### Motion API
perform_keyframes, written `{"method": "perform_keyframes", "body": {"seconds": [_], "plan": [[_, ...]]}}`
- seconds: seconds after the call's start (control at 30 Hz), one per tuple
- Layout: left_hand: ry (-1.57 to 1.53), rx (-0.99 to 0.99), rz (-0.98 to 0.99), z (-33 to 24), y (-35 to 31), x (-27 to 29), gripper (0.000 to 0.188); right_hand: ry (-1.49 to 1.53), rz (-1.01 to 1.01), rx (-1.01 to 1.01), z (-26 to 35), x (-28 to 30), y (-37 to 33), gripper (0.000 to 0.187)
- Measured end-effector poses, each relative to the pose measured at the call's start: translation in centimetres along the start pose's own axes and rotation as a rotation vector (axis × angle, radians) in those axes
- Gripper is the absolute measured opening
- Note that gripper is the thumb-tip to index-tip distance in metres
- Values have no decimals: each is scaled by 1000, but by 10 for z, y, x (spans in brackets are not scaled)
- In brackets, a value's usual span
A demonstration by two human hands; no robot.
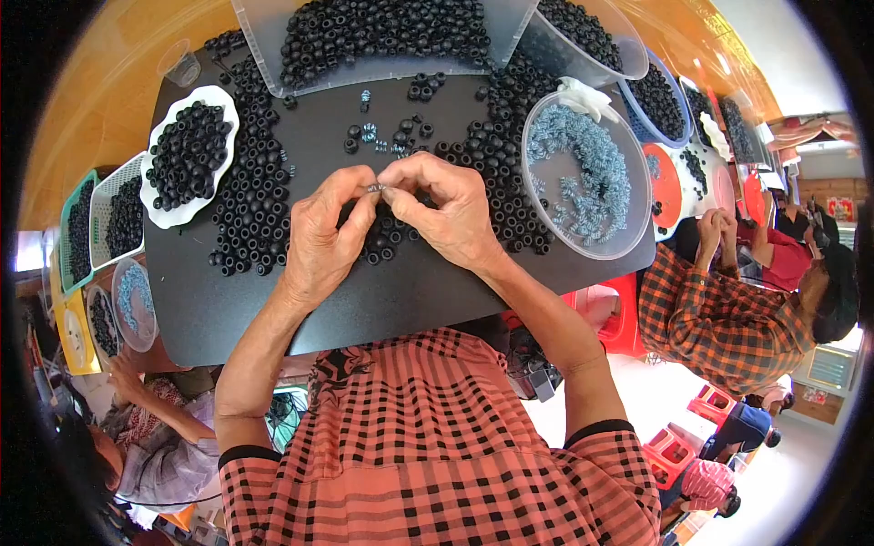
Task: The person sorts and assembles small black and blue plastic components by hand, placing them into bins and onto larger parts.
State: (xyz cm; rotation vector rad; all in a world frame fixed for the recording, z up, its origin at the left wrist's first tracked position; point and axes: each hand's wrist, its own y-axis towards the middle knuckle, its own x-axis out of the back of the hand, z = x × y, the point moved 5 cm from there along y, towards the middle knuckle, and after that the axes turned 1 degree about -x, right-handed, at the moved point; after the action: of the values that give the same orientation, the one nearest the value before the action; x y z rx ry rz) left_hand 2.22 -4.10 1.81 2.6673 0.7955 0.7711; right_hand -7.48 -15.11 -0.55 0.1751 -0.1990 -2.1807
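Note:
Both hands meet over the dark table [428,318], fingertips nearly touching. Between them is a small silvery-blue coil-like piece [374,187], which looks like a spring. My left hand [326,223] pinches one side of it with thumb and forefinger. The thumb and forefinger of my right hand [446,209] close on its other side. Black round beads with holes [387,238] lie beneath and between the hands, partly hidden by the fingers. Just beyond the fingertips are a few loose bluish coils [370,133] and more black beads.
Black bead heaps [250,214] flank the hands. A large clear bin [264,55] of beads stands at the back. On the left is a white scalloped plate [232,118]; on the right, a clear round bowl [546,218] of bluish coils. Co-workers sit at both sides, one in orange plaid [719,300].

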Motion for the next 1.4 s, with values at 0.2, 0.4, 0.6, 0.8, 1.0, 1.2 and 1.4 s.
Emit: {"method": "perform_keyframes", "body": {"seconds": [0.2,0.4,0.6,0.8,1.0,1.2,1.4], "plan": [[48,-1,15,1,0,-3,19,-96,-28,7,-2,1,-1,14],[-43,79,173,2,3,0,10,-261,-42,268,18,-3,-1,15],[-170,218,299,8,3,-3,13,-270,-18,311,19,-5,-2,12],[23,-6,111,1,1,0,18,-278,-12,262,16,-4,-1,13],[-191,193,212,12,1,-2,20,-328,-36,334,21,-6,-2,14],[-262,246,73,20,3,7,14,-351,-18,346,21,-7,-2,15],[419,2,-34,12,12,29,16,-215,-140,155,7,8,0,16]]}}
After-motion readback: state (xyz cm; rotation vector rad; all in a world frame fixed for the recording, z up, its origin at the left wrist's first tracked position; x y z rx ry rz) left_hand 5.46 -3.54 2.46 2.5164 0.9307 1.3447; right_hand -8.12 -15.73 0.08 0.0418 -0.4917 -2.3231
